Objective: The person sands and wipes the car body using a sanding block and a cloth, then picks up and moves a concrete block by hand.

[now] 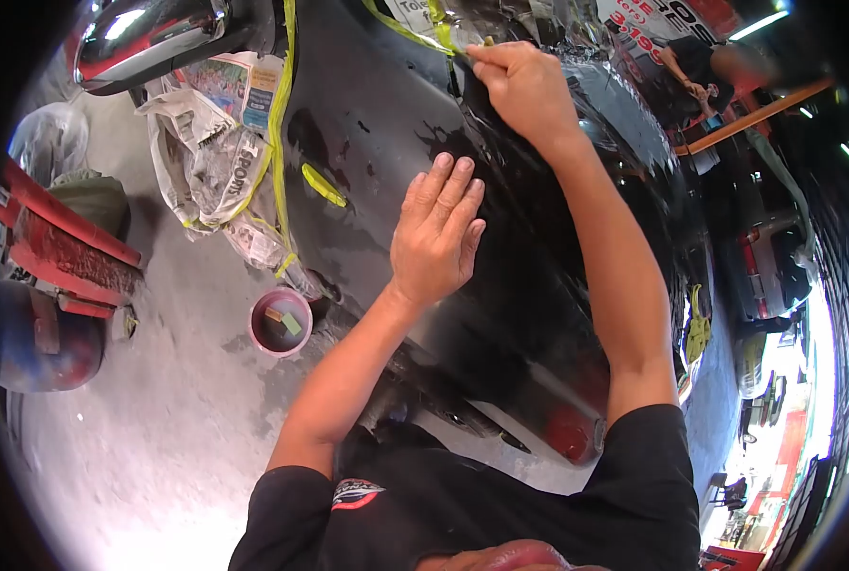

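My left hand (439, 224) lies flat on a dark grey car panel (348, 114), fingers stretched out and holding nothing that I can see. Higher up, my right hand (529, 90) is closed in a pinch at the edge of yellow-green masking tape (443, 43). A small yellowish bit shows at its fingertips; I cannot tell whether it is the tape or something else. Left of my left hand, a bright yellow strip (323, 185) rests on the panel. Dark, wet-looking patches mark the surface around it.
Newspaper (205, 152) edged with yellow tape covers the car's left part, below a chrome mirror (148, 38). A pink bucket (280, 322) with small blocks in liquid stands on the concrete floor. Red parts (72, 238) and a blue drum (44, 333) are far left. Another person (695, 76) is at upper right.
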### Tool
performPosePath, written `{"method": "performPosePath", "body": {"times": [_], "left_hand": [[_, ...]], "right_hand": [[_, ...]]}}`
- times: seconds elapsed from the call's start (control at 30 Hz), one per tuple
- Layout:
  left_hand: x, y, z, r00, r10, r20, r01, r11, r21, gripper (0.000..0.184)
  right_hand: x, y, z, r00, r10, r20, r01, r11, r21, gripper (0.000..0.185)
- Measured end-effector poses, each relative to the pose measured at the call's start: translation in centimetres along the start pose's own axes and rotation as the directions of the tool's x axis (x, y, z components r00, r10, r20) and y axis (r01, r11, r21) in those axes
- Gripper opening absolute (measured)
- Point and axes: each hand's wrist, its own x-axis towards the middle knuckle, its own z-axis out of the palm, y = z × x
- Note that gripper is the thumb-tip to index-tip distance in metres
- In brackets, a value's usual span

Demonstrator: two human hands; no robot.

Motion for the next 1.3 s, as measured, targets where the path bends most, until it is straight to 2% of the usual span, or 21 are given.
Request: {"method": "performPosePath", "body": {"times": [0.1, 0.2, 0.3, 0.33, 0.4, 0.5, 0.6, 0.63, 0.67, 0.73, 0.83, 0.93, 0.97, 1.07, 1.13, 1.17, 1.23, 1.3], "left_hand": [[0.0, -0.1, -0.1, 1.0, 0.008, 0.014, -0.008, 1.0, -0.005, 0.034], [0.4, 0.1, -0.5, 0.999, -0.014, 0.051, 0.015, 1.0, -0.021, 0.035], [0.2, -0.1, -0.3, 0.998, 0.006, 0.059, -0.006, 1.0, 0.008, 0.036], [0.1, -0.2, -0.3, 0.998, 0.011, 0.059, -0.011, 1.0, 0.01, 0.037], [0.1, -0.3, -0.3, 0.998, 0.012, 0.069, -0.012, 1.0, 0.002, 0.037], [0.0, -0.4, -0.4, 0.996, 0.007, 0.085, -0.006, 1.0, -0.007, 0.038], [0.1, -0.6, -0.5, 0.994, 0.001, 0.114, 0.0, 1.0, -0.009, 0.039], [0.0, -0.7, -0.6, 0.993, 0.005, 0.12, -0.003, 1.0, -0.014, 0.04], [0.1, -0.8, -0.4, 0.993, 0.008, 0.116, -0.006, 1.0, -0.014, 0.04], [0.1, -0.9, -0.3, 0.993, 0.011, 0.118, -0.01, 1.0, -0.01, 0.04], [0.0, -1.0, -0.4, 0.992, 0.023, 0.127, -0.021, 1.0, -0.015, 0.04], [0.4, -0.9, -0.5, 0.989, 0.021, 0.145, -0.022, 1.0, 0.0, 0.041], [0.3, -0.8, -0.7, 0.986, 0.022, 0.165, -0.023, 1.0, 0.004, 0.041], [0.3, -0.9, -0.8, 0.985, 0.027, 0.172, -0.016, 0.998, -0.062, 0.042], [0.4, -1.3, -1.2, 0.982, 0.047, 0.181, -0.021, 0.99, -0.14, 0.044], [0.9, -1.5, -1.7, 0.978, 0.07, 0.198, -0.04, 0.987, -0.153, 0.043], [2.6, -2.0, -2.8, 0.959, 0.171, 0.225, -0.149, 0.983, -0.109, 0.042], [5.2, -2.3, -3.0, 0.932, 0.256, 0.258, -0.258, 0.966, -0.029, 0.046]], "right_hand": [[-1.7, -1.0, -0.9, 0.997, 0.022, 0.079, -0.016, 0.996, -0.083, 0.025], [-4.3, -2.3, -1.3, 0.983, -0.157, -0.098, 0.148, 0.985, -0.09, 0.024], [-1.6, -0.6, -1.2, 0.998, 0.043, 0.046, -0.042, 0.999, -0.035, 0.026], [-0.5, 1.4, -0.5, 0.998, 0.068, 0.001, -0.068, 0.997, -0.034, 0.025], [1.4, 2.6, -0.5, 0.953, 0.297, 0.064, -0.293, 0.954, -0.063, 0.025], [1.0, 0.3, -0.7, 0.943, 0.326, 0.062, -0.316, 0.939, -0.133, 0.024], [-0.4, -4.3, -0.9, 0.98, 0.191, 0.054, -0.189, 0.981, -0.03, 0.024], [-0.4, -2.7, -0.9, 0.983, 0.174, 0.057, -0.176, 0.984, 0.025, 0.024], [-0.3, -0.4, -0.6, 0.977, 0.214, 0.022, -0.213, 0.977, -0.01, 0.025], [1.3, 3.5, -1.2, 0.909, 0.406, 0.098, -0.402, 0.914, -0.053, 0.026], [1.8, 3.5, -1.4, 0.952, 0.304, 0.047, -0.284, 0.929, -0.238, 0.024], [1.5, -1.2, -1.9, 0.973, 0.176, 0.15, -0.162, 0.981, -0.104, 0.025], [1.0, -1.7, -1.4, 0.979, 0.18, 0.092, -0.173, 0.982, -0.079, 0.025], [0.6, 4.0, -1.2, 0.959, 0.272, 0.075, -0.257, 0.952, -0.165, 0.027], [0.8, 9.3, -0.6, 0.938, 0.343, 0.05, -0.31, 0.894, -0.322, 0.028], [0.8, 10.5, -0.1, 0.932, 0.357, 0.055, -0.329, 0.902, -0.281, 0.029], [-0.1, 9.0, 0.3, 0.927, 0.376, 0.0, -0.354, 0.872, -0.338, 0.029], [-2.1, 4.4, -1.8, 0.93, 0.368, -0.018, -0.357, 0.887, -0.294, 0.028]]}}
